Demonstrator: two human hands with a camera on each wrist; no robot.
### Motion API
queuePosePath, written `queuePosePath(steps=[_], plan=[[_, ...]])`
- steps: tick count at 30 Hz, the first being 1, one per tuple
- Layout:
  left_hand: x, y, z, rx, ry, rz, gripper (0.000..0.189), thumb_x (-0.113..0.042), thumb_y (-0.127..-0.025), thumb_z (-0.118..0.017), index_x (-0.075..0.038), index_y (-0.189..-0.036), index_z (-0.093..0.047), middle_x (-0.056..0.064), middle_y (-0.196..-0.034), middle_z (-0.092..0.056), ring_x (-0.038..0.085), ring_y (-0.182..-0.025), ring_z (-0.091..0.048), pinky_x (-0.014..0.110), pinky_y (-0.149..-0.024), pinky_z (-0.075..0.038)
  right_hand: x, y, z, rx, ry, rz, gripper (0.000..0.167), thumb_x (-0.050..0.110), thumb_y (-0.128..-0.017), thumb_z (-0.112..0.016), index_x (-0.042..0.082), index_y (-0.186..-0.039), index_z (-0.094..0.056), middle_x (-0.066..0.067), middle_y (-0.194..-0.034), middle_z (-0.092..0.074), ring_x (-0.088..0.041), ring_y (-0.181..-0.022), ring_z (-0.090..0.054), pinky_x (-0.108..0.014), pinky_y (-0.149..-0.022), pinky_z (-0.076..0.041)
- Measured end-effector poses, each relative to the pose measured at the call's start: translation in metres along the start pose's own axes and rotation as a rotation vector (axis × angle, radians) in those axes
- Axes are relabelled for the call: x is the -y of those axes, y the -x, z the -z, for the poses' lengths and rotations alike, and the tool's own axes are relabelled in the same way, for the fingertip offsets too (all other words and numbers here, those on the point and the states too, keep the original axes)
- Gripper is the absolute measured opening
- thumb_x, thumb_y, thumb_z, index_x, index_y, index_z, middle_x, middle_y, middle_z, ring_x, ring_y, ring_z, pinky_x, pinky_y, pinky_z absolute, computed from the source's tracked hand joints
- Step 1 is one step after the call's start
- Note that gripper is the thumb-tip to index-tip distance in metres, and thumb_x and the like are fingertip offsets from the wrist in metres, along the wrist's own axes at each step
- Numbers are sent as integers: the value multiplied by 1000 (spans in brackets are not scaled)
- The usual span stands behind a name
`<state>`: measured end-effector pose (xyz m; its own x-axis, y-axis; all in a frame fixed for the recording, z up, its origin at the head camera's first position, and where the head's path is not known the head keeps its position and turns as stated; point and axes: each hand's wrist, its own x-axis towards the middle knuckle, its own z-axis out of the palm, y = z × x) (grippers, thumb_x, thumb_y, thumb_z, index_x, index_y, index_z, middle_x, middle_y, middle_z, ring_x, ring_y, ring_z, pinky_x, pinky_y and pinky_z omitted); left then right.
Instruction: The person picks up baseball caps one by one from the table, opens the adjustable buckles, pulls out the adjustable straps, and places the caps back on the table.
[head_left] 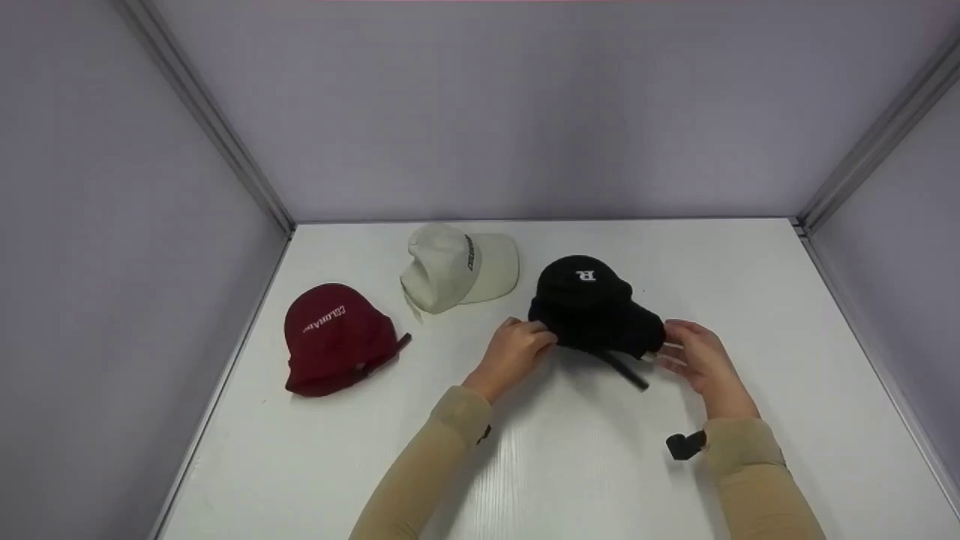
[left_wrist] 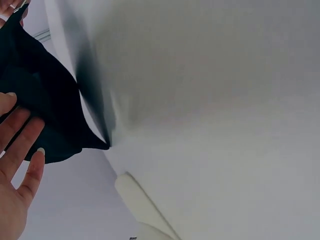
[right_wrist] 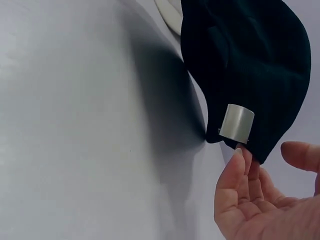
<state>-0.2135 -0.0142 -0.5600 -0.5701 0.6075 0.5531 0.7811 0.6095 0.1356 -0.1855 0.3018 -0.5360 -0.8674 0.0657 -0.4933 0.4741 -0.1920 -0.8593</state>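
Observation:
A black baseball cap (head_left: 581, 300) with a white letter R is propped up at the right of centre, its strap end hanging toward the front. My left hand (head_left: 517, 352) pinches its lower left edge; in the left wrist view, that hand's outer fingers spread over the dark cloth. At the cap's right end, my right hand (head_left: 697, 360) touches the edge with its fingertips. The right wrist view shows a silver metal buckle (right_wrist: 237, 123) on the cap just above those fingertips, with the thumb held apart from the cloth.
On the white table (head_left: 570, 480), a dark red cap (head_left: 337, 345) with white lettering and a loose strap lies at the left. A cream cap (head_left: 450, 270) sits behind, near the back wall (head_left: 540, 112). Grey side walls enclose the table left and right.

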Motion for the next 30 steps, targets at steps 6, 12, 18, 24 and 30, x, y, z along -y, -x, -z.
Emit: queuePosePath(steps=[6,12,18,24,30], plan=[[1,1,-12,24,36,47,9,-7,-86,-75,-14,-89,-79,-2,-88,-72,11,-81,-67,32,-72,-50,0,-9,3,0,35,-15,56,21,-102,-52,-1,-147,-28,0,-101,-61,-15,-93,-65,-35,-86,-52],[0,3,-24,91,33,93,10,-7,-86,-73,-15,-89,-79,-2,-88,-72,11,-80,-67,33,-71,-50,-1,-14,2,-1,99,-3,60,19,-101,-53,-3,-149,-26,-7,-112,-60,-22,-103,-62,-37,-89,-52],[-3,7,-28,265,-74,139,15,-10,-88,-70,-21,-89,-80,-6,-88,-71,10,-79,-66,33,-69,-47,-4,-12,-7,-33,452,107,57,25,-102,-49,-5,-147,-31,-25,-136,-44,-36,-117,-52,-41,-93,-49],[-12,13,-24,304,-14,215,12,-19,-91,-70,-16,-100,-77,-2,-99,-71,14,-90,-66,36,-77,-48,-6,-1,-25,-117,800,358,48,28,-102,-51,-8,-135,-47,-31,-127,-50,-44,-115,-52,-50,-91,-46],[-21,19,-19,307,75,230,17,-23,-95,-67,-13,-106,-75,0,-108,-69,17,-100,-64,37,-83,-48,-12,8,-49,-153,938,605,52,36,-100,-56,-4,-133,-51,-30,-127,-46,-45,-115,-51,-58,-92,-43]])
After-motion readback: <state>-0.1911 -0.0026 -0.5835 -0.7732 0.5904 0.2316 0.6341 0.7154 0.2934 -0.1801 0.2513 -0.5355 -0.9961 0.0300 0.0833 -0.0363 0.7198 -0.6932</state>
